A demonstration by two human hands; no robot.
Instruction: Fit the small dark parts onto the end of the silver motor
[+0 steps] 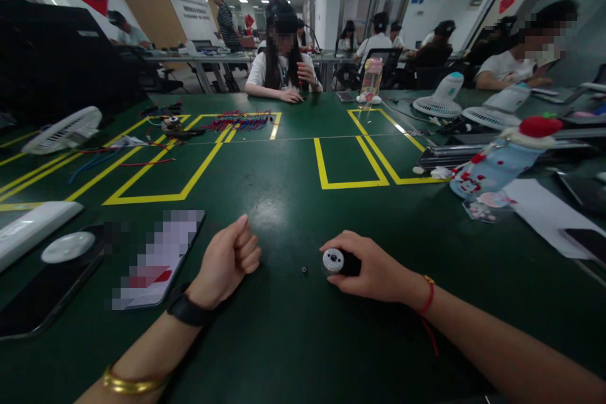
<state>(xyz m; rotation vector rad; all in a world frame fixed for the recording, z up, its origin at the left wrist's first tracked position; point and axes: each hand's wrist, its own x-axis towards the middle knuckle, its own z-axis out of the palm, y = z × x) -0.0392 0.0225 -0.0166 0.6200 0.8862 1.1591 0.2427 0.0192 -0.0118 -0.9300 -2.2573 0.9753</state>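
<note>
My right hand (364, 268) has thumb and fingers wrapped round a small silver motor-like cylinder (333, 259), which stands upright at the table top. Its round face shows a dark centre and small holes. Just left of it, a tiny dark ring-shaped part (304, 271) lies on the table, touched by neither hand. My left hand (231, 255) is closed in a fist above the table, left of that part. Whatever its curled fingers hold, if anything, is hidden.
The green table (265, 341) carries yellow tape outlines. A phone (163, 259) and a white mouse (69, 246) lie left; a blue bottle (497, 164) stands right. Wires (241, 121) lie farther back. Opposite sits a person (284, 69) with one hand raised.
</note>
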